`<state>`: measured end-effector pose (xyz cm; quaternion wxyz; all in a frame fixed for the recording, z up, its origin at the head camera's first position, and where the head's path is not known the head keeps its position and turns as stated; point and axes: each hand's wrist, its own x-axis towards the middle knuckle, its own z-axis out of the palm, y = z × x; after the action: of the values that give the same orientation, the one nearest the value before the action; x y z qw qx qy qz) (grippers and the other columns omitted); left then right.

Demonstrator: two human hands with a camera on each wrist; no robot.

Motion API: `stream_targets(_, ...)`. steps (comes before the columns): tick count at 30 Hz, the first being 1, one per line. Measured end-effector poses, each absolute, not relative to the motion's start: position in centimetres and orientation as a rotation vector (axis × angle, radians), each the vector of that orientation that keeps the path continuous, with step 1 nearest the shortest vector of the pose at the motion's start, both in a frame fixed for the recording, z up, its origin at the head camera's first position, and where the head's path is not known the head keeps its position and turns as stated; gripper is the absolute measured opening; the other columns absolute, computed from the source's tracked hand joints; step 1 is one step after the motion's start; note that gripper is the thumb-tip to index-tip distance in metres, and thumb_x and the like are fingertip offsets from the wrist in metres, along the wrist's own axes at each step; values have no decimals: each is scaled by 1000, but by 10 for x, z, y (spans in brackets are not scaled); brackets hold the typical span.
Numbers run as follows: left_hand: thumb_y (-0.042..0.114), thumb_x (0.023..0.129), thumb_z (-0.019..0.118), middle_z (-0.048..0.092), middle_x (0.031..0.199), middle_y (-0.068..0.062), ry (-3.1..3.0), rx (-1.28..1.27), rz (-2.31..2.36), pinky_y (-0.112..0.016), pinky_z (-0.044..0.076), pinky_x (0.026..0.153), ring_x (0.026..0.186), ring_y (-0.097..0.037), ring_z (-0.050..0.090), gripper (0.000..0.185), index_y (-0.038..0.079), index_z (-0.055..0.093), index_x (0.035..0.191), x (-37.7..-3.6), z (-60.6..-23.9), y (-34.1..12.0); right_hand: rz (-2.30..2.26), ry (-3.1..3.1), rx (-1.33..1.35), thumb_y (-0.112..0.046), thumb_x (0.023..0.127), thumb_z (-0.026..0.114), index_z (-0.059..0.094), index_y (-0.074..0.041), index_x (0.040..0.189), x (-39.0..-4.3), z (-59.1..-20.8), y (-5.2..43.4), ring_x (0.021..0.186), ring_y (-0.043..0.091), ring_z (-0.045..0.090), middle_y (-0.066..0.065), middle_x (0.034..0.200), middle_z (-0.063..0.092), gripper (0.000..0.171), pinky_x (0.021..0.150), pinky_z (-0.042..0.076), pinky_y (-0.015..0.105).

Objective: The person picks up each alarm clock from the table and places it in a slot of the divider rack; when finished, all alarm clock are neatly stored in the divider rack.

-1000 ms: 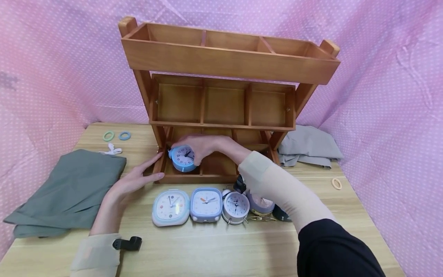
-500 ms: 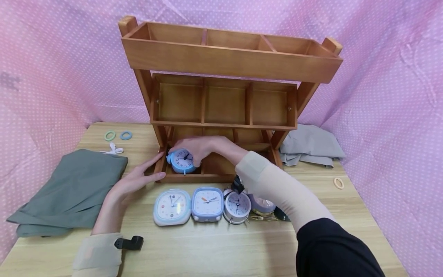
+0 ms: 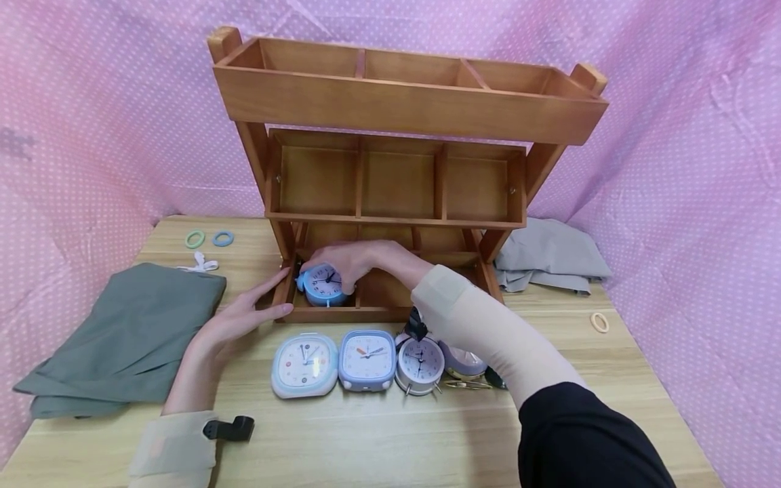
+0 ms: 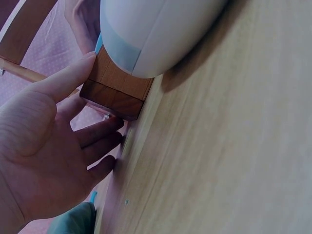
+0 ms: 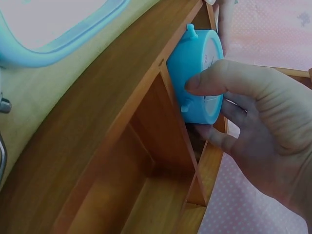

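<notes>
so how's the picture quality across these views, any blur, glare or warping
Head view: evenly lit and sharp, but wide-angle warping bows the shelf and table edges. Left wrist view: dim, the white clock so close it is soft; left hand clear. Right wrist view: dark, slight blur on the right hand gripping the blue clock.

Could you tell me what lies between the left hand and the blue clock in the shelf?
In the head view, only the wooden shelf's left corner post separates the left hand from the blue clock.

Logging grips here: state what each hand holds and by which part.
The right hand grips the blue alarm clock round its rim. The left hand holds nothing, resting against the wooden shelf.
</notes>
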<state>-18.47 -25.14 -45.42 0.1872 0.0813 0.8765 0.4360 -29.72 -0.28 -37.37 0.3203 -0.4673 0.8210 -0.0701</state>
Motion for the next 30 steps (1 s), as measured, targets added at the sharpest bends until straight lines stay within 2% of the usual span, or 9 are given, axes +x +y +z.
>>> stream_targets(8,55,99,62,11,175,-14,2468,225,1228,-76,16,120,159,-49,9,84,42,12,165,-185,-454,-252,-101,2172,-1189,3,84,75,34,-29,162,-297,-371,-6,135,17,40,4,166,34,94,84,53,25)
stream_targets(11,55,99,62,12,175,-13,2482,236,1219,-75,17,120,159,-48,11,83,41,13,165,-186,-454,-252,-65,2172,-1203,3,85,74,35,-29,162,-296,-370,-7,135,17,40,3,166,35,92,87,52,25)
stream_targets(18,56,99,62,13,174,-13,2473,239,1227,-76,18,119,158,-49,11,83,43,13,164,-186,-455,-250,20,2173,-1237,2,86,74,39,-30,160,-293,-370,-10,134,17,39,2,164,37,88,82,52,25)
stream_targets(26,55,99,62,14,174,-13,2491,244,1219,-75,17,120,158,-49,12,83,41,13,165,-186,-454,-250,-4,2180,-1229,4,86,75,39,-31,159,-294,-374,-10,137,17,38,2,165,36,88,92,53,28)
stream_targets(30,56,99,61,13,174,-14,2488,235,1213,-76,17,120,158,-50,11,83,41,13,165,-185,-454,-251,-15,2180,-1227,4,87,74,39,-31,159,-294,-375,-10,137,18,38,3,165,36,88,88,54,27)
